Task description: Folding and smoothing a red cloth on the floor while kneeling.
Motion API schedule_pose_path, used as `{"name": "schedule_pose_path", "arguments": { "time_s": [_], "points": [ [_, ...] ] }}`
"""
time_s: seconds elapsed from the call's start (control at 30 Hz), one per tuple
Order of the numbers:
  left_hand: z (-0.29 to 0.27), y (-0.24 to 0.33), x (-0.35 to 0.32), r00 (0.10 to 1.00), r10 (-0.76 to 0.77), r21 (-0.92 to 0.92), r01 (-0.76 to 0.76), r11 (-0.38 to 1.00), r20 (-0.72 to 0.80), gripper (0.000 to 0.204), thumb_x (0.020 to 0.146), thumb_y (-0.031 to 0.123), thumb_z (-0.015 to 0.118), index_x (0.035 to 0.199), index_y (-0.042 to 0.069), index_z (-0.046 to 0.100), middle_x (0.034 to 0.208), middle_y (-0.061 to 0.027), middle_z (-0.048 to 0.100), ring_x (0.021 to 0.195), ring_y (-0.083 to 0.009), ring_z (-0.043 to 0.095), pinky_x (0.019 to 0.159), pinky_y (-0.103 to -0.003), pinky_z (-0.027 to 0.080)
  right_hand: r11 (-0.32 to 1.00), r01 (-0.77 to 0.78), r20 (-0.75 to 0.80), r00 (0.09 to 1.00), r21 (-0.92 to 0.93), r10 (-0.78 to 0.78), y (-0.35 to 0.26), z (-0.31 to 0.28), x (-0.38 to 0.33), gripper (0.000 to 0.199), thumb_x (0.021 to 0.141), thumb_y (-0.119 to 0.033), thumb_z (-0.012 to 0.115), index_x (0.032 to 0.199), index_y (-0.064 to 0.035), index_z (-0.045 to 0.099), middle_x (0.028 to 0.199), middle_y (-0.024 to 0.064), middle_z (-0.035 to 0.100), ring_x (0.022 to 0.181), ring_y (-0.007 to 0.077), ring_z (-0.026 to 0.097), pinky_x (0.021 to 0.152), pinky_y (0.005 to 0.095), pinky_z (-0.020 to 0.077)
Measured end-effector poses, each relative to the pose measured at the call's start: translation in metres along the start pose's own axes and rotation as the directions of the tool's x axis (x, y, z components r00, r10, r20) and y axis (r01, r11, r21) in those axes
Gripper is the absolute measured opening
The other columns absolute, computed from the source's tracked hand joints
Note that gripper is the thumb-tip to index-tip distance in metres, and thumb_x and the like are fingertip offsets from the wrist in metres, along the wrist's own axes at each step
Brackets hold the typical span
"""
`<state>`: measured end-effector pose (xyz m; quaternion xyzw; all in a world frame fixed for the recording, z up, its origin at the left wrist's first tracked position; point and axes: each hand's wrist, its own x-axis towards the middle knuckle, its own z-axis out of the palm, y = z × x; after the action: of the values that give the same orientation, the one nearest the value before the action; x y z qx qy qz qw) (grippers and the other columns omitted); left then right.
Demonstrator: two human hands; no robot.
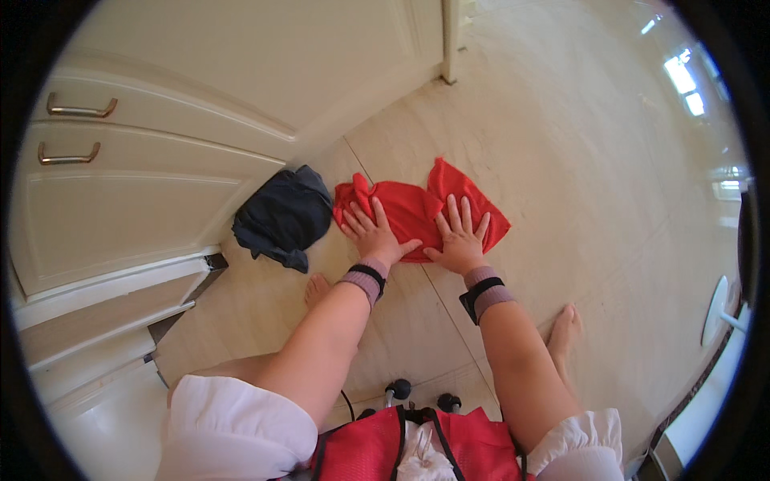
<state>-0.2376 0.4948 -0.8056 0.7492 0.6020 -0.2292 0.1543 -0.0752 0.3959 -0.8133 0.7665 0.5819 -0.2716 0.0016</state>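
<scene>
A red cloth [401,207] lies on the tiled floor in front of me, bunched at its left end and with a fold near its far right corner. My left hand [375,234] rests flat on its left half, fingers spread. On the right half, my right hand [460,240] also presses down with its fingers apart. Both thumbs point toward each other across the cloth's near edge. Just left of the red cloth, a crumpled dark navy cloth [282,216] lies by the cabinet, and neither hand touches it.
A cream cabinet [144,200] with metal handles [80,108] stands on the left. Shiny beige floor tiles [593,200] stretch to the right. Black chair casters [399,390] show beneath me. A white round-based object [714,311] is at the right edge.
</scene>
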Motion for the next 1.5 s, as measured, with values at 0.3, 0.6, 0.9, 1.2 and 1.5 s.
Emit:
{"name": "schedule_pose_path", "arguments": {
  "time_s": [0.3, 0.6, 0.9, 1.2, 1.5],
  "points": [
    [0.065, 0.048, -0.132, 0.958, -0.021, -0.005, 0.023, 1.000, 0.285, 0.136, 0.076, 0.088, 0.061, 0.167, 0.015, -0.009, 0.170, -0.0317, -0.012, 0.154, -0.0597, -0.008, 0.121, -0.072, 0.001, 0.996, -0.076, -0.043, 0.996, 0.053, 0.078, 0.062, 0.058, -0.129, 0.090, 0.081, -0.052, 0.078, 0.158, -0.0205, 0.044, 0.176, 0.0088, 0.009, 0.162, 0.0333, 0.005, 0.123, 0.0686, 0.0038],
    [0.082, 0.075, -0.161, 0.806, 0.489, -0.113, -0.481, 0.870, 0.335, 0.120, 0.077, 0.057, 0.084, 0.165, 0.007, 0.020, 0.172, -0.0267, 0.007, 0.155, -0.0532, 0.012, 0.122, -0.062, 0.026, 0.804, -0.342, -0.219, 0.843, 0.486, 0.491, 0.119, 0.041, -0.144, 0.019, 0.091, -0.008, 0.067, 0.110, -0.0047, 0.069, 0.112, 0.0150, 0.071, 0.097, 0.0346, 0.070, 0.084, 0.0425, 0.0570],
    [-0.072, 0.060, -0.128, 0.772, 0.635, -0.592, -0.511, 0.623, 0.001, 0.087, 0.086, 0.049, 0.078, 0.151, -0.001, 0.049, 0.132, -0.0250, 0.067, 0.121, -0.0351, 0.066, 0.103, -0.043, 0.052, 0.483, 0.089, -0.282, 0.896, 0.871, 0.344, 0.058, -0.188, -0.193, 0.019, 0.093, -0.011, 0.069, 0.106, 0.0019, 0.068, 0.092, 0.0080, 0.070, 0.076, 0.0172, 0.065, 0.068, 0.0319, 0.0549],
    [-0.291, -0.017, -0.219, 0.695, 0.643, -0.887, -0.459, 0.052, -0.322, 0.055, 0.098, 0.037, 0.072, 0.141, 0.005, 0.058, 0.128, -0.0081, 0.068, 0.113, -0.0204, 0.065, 0.096, -0.037, 0.052, 0.182, 0.354, -0.398, 0.815, 0.917, 0.422, -0.008, -0.291, -0.280, 0.029, 0.098, -0.021, 0.063, 0.121, -0.0026, 0.061, 0.112, 0.0109, 0.068, 0.096, 0.0231, 0.069, 0.084, 0.0422, 0.0577],
    [-0.307, -0.082, -0.243, 0.749, 0.582, -0.946, -0.203, -0.254, -0.317, 0.045, 0.102, 0.036, 0.068, 0.136, 0.009, 0.059, 0.127, -0.0075, 0.066, 0.117, -0.0204, 0.064, 0.095, -0.037, 0.052, 0.172, 0.355, -0.392, 0.869, 0.919, 0.301, -0.061, -0.253, -0.220, 0.029, 0.096, -0.020, 0.067, 0.117, -0.0015, 0.065, 0.100, 0.0093, 0.071, 0.088, 0.0213, 0.069, 0.074, 0.0354, 0.0565]
  ]
}}
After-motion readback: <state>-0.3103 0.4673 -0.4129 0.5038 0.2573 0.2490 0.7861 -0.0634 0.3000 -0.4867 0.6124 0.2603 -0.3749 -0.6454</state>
